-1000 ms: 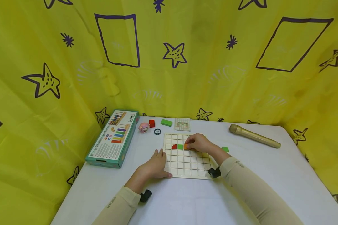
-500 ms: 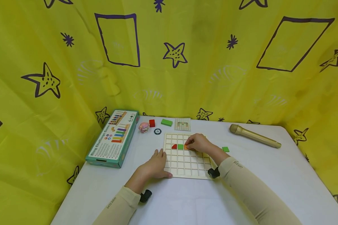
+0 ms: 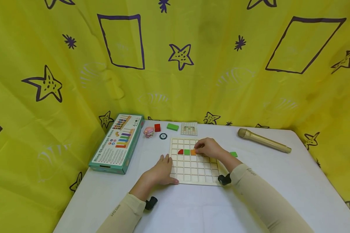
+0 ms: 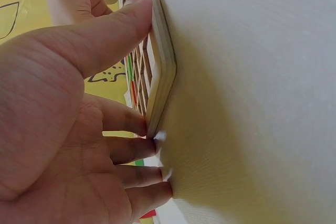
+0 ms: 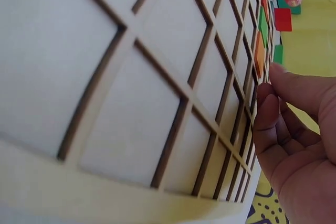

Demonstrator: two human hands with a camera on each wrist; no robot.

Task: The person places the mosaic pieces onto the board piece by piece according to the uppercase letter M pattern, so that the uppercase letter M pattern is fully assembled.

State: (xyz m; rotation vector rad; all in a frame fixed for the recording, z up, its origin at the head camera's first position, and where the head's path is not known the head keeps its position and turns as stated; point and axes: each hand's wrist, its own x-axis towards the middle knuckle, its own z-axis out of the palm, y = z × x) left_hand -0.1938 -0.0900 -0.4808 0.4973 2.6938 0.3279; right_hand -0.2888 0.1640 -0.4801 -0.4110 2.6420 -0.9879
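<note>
Before me, white-clothed desk (image 3: 186,210): square pale wooden grid board (image 3: 194,170), edge braced by the spread left hand (image 3: 161,171). Right hand (image 3: 209,148): half-curled, apparently gripping nothing, beside the flat orange tile (image 3: 193,152), which sits right of the green square tile (image 3: 187,152), edges grid-parallel, no evident long axis. Seating seems in hand; next, a clean lift-off.

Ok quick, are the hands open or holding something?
Left hand: open, touching the board's edge.
Right hand: open, loosely bent beside the orange tile, holding nothing I can see.
</note>
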